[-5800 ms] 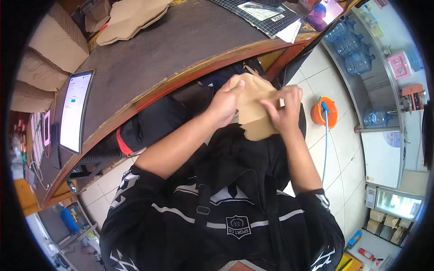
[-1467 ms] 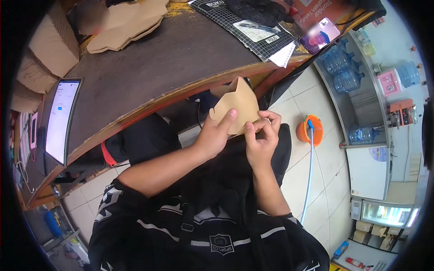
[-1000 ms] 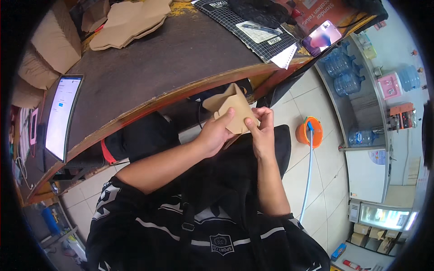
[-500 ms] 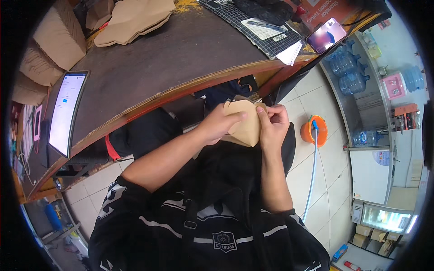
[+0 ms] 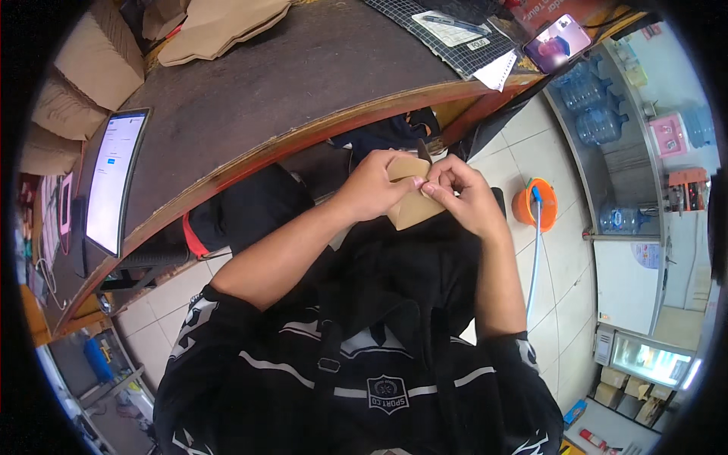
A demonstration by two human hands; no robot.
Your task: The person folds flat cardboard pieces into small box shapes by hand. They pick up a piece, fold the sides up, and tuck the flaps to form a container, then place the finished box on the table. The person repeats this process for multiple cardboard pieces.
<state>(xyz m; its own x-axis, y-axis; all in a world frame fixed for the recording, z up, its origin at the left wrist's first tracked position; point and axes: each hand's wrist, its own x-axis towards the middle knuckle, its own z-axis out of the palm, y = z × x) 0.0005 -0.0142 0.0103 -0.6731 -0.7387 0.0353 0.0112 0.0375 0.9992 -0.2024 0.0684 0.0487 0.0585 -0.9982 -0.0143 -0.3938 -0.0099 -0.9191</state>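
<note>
Small brown cardboard box [image 5: 410,211], angular and apparently part-folded, held between both hands just off the desk's front. The left hand [image 5: 381,187] pinches its left wall, the fingers behind mostly hidden; the right hand [image 5: 464,199] pinches its upper edge between thumb and curled forefinger. The thumbs, apart half a second ago, now lie close together, suggesting the folding centres on one joint. Beyond, the dark-topped wooden desk [image 5: 258,114] bears flat brown cardboard blanks [image 5: 225,27]

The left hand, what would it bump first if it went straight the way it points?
Past the brown card it holds, the left hand would probably meet the right hand first, though depth is hard to judge.
</note>
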